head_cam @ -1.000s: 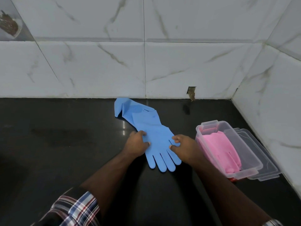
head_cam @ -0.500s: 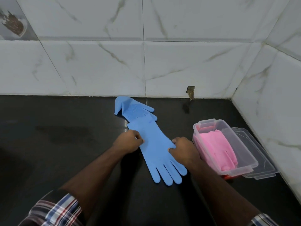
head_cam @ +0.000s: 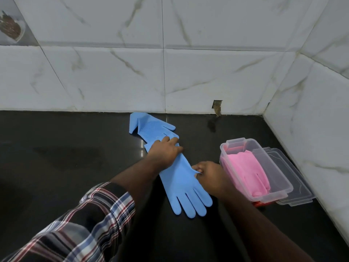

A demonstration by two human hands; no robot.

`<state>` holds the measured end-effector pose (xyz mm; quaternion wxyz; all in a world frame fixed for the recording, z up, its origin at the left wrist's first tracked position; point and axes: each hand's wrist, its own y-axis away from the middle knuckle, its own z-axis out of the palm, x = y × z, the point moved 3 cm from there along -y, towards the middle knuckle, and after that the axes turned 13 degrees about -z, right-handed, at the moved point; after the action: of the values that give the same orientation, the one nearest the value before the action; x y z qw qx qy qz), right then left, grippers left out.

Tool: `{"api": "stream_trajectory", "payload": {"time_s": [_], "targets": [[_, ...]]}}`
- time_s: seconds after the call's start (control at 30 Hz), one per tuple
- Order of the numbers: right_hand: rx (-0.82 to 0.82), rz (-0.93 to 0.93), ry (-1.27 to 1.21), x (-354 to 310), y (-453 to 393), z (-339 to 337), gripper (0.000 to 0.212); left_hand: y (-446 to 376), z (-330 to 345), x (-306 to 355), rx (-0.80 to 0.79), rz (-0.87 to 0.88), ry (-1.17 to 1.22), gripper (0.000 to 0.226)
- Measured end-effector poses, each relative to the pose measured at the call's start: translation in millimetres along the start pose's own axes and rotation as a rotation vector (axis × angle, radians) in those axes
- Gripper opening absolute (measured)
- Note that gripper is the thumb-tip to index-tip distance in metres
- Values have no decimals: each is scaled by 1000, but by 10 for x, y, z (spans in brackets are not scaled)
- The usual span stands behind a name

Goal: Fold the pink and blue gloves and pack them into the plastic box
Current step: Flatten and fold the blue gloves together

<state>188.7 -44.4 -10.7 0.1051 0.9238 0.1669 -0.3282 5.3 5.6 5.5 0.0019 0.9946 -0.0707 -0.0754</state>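
A blue glove (head_cam: 181, 184) lies flat on the black counter, fingers toward me. My left hand (head_cam: 165, 151) presses down on its cuff end. My right hand (head_cam: 208, 175) pinches the glove's thumb edge at its right side. A second blue glove (head_cam: 151, 126) lies farther back near the wall, partly folded, its fingers pointing right. The clear plastic box (head_cam: 272, 167) stands open at the right with pink gloves (head_cam: 247, 171) folded inside.
The box's clear lid (head_cam: 296, 188) lies under and beside the box, close to the right wall. White marble tiles (head_cam: 170, 76) close off the back and right. The black counter (head_cam: 66, 157) stretches to the left.
My left hand slid up the glove from the palm to the cuff end. My right hand stayed at the glove's thumb side. The near glove has shifted slightly toward me.
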Motion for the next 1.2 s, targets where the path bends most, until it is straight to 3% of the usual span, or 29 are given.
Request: {"api": "stream_trajectory", "payload": {"time_s": [0.1,0.27,0.37,0.43,0.53,0.6,0.77,0.93,1.2], "targets": [[59,-5,-63,-55,51,-118,26,-51,-103,-125,60,-31,18,32],[442,-236,153,-420,18,-489,30,20,-445,-590,210,-89,222,20],[432,-270,189,-665,-20,-605,35,229,-589,-856,322,-129,323,13],[311,-305,184,-732,18,-553,35,448,-555,-980,346,-104,361,11],[-55,-234,138,-653,178,-288,30,812,-241,-1101,87,-81,366,24],[-163,-144,114,-531,242,-110,32,1037,17,-1154,-76,-94,328,37],[-67,17,190,-336,267,113,33,1204,370,-1191,-116,-96,313,39],[150,179,266,-127,298,188,47,1132,505,-1299,-117,-111,330,26],[292,128,349,-102,182,137,31,1136,461,-1367,-104,4,368,12]]}}
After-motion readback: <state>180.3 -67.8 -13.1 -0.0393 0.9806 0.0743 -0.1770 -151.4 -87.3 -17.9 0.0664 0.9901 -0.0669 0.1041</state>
